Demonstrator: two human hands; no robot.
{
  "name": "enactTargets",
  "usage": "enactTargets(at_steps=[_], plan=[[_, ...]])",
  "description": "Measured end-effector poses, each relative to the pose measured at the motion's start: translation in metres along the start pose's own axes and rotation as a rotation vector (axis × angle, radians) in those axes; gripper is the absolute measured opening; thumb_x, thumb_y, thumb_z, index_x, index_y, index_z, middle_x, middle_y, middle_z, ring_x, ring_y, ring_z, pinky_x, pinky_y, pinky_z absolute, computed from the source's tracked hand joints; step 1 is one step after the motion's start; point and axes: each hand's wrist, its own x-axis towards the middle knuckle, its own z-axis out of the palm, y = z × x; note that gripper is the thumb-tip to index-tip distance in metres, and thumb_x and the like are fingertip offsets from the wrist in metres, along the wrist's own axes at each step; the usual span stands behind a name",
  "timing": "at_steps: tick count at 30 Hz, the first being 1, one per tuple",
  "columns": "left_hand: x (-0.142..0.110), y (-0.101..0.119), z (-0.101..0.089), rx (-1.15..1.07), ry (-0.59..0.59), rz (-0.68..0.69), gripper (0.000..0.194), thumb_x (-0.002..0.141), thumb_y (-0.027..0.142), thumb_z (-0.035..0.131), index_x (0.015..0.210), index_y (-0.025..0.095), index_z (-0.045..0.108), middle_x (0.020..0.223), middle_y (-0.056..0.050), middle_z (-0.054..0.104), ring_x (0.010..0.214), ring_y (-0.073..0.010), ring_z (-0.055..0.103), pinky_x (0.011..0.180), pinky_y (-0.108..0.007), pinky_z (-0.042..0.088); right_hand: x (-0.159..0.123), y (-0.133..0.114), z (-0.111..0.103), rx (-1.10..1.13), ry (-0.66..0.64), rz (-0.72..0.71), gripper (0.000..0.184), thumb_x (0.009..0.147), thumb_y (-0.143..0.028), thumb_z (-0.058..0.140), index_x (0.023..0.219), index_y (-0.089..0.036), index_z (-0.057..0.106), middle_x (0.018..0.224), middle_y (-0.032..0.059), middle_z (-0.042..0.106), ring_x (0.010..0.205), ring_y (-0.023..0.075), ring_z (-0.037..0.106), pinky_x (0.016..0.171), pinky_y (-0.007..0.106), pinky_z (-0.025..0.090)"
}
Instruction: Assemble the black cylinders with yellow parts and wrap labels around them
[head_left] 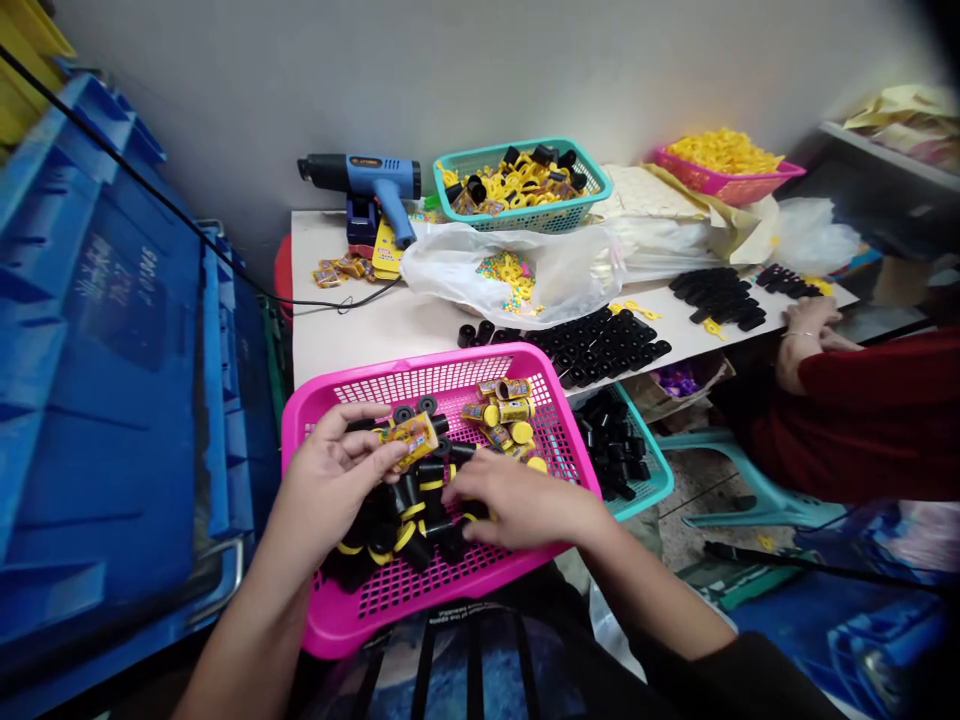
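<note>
My left hand (345,460) is closed, pinching a yellow printed label sleeve (411,438) between thumb and fingers over the pink basket (330,620). My right hand (517,497) reaches down into the basket, its fingers curled round a black cylinder with a yellow cap; the fingertips are partly hidden. Many more black cylinders with yellow caps (409,505) lie loosely heaped below both hands. At the basket's far right corner sits a group of cylinders wrapped in printed labels (515,410), also with yellow caps. The basket rests at my lap against the table edge.
On the white table (337,335) are a blue heat gun (375,180), a teal basket (525,215) of mixed parts, a plastic bag (450,262) and rows of black cylinders (600,345). Blue crates (97,330) stand left. A co-worker's hand (810,320) rests at right.
</note>
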Motion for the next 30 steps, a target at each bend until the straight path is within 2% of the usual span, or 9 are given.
enactTargets(at_steps=[2, 5, 7, 9, 12, 16, 20, 25, 30], plan=[[0.001, -0.001, -0.001, 0.033, 0.004, 0.008, 0.031, 0.060, 0.032, 0.081, 0.083, 0.017, 0.066, 0.063, 0.000, 0.071, 0.055, -0.0123, 0.065, 0.054, -0.019, 0.052, -0.005, 0.005, 0.013, -0.134, -0.115, 0.025, 0.031, 0.071, -0.017, 0.069, 0.102, -0.014, 0.065, 0.105, 0.0125, 0.059, 0.100, 0.0265, 0.050, 0.088, 0.042, 0.042], [0.002, -0.002, -0.003, 0.072, 0.023, 0.031, 0.022, 0.061, 0.034, 0.079, 0.073, 0.018, 0.071, 0.060, 0.000, 0.072, 0.051, -0.0121, 0.063, 0.052, -0.020, 0.052, -0.012, 0.009, 0.016, -0.008, -0.066, 0.043, 0.030, 0.068, -0.018, 0.069, 0.097, -0.015, 0.063, 0.102, 0.0097, 0.058, 0.095, 0.0235, 0.053, 0.083, 0.038, 0.045], [0.002, -0.002, -0.003, 0.104, 0.027, 0.053, 0.020, 0.061, 0.035, 0.079, 0.071, 0.019, 0.073, 0.060, -0.001, 0.072, 0.051, -0.0131, 0.064, 0.052, -0.020, 0.053, -0.017, 0.011, 0.007, 0.252, 0.047, 0.073, 0.032, 0.069, -0.020, 0.069, 0.098, -0.017, 0.058, 0.095, 0.0047, 0.060, 0.085, 0.0180, 0.056, 0.076, 0.031, 0.047], [0.002, -0.001, -0.003, 0.152, 0.014, 0.079, 0.019, 0.060, 0.035, 0.079, 0.070, 0.020, 0.075, 0.060, -0.001, 0.073, 0.051, -0.0140, 0.064, 0.051, -0.021, 0.053, -0.020, 0.011, -0.007, 0.527, 0.229, 0.084, 0.032, 0.073, -0.023, 0.068, 0.101, -0.019, 0.054, 0.092, 0.0021, 0.061, 0.078, 0.0143, 0.058, 0.070, 0.027, 0.047], [0.001, -0.001, -0.003, 0.209, -0.006, 0.106, 0.019, 0.060, 0.036, 0.078, 0.072, 0.021, 0.077, 0.065, -0.003, 0.075, 0.055, -0.0157, 0.066, 0.053, -0.022, 0.054, -0.019, 0.011, -0.023, 0.767, 0.482, -0.036, 0.030, 0.076, -0.027, 0.067, 0.103, -0.019, 0.054, 0.094, 0.0026, 0.061, 0.083, 0.0140, 0.060, 0.071, 0.027, 0.048], [0.001, -0.003, -0.004, 0.226, -0.038, 0.134, 0.020, 0.063, 0.038, 0.077, 0.074, 0.022, 0.078, 0.070, -0.004, 0.077, 0.060, -0.0168, 0.069, 0.057, -0.022, 0.056, -0.013, 0.005, -0.031, 0.583, 0.567, -0.083, 0.031, 0.073, -0.019, 0.068, 0.102, -0.018, 0.058, 0.096, 0.0041, 0.062, 0.087, 0.0160, 0.060, 0.076, 0.030, 0.048], [0.001, -0.007, -0.006, 0.241, -0.043, 0.175, 0.021, 0.064, 0.039, 0.076, 0.076, 0.021, 0.078, 0.072, -0.005, 0.077, 0.062, -0.0192, 0.071, 0.058, -0.025, 0.058, -0.012, -0.002, -0.036, 0.353, 0.557, -0.046, 0.034, 0.071, -0.015, 0.064, 0.105, -0.017, 0.060, 0.095, 0.0045, 0.065, 0.085, 0.0166, 0.060, 0.075, 0.031, 0.048], [0.003, -0.012, -0.006, 0.262, -0.068, 0.197, 0.024, 0.067, 0.041, 0.074, 0.082, 0.022, 0.079, 0.083, -0.007, 0.078, 0.073, -0.0218, 0.073, 0.070, -0.029, 0.059, -0.015, -0.004, -0.041, 0.207, 0.523, -0.045, 0.033, 0.074, -0.015, 0.063, 0.107, -0.016, 0.063, 0.099, 0.0070, 0.067, 0.091, 0.0185, 0.062, 0.081, 0.034, 0.050], [0.001, -0.010, 0.002, 0.211, -0.088, 0.145, 0.030, 0.066, 0.041, 0.076, 0.088, 0.022, 0.078, 0.086, -0.007, 0.078, 0.077, -0.0217, 0.073, 0.072, -0.029, 0.059, -0.012, -0.006, -0.037, 0.120, 0.527, -0.050, 0.037, 0.078, -0.018, 0.063, 0.114, -0.016, 0.062, 0.104, 0.0091, 0.067, 0.096, 0.0194, 0.062, 0.088, 0.037, 0.050]])
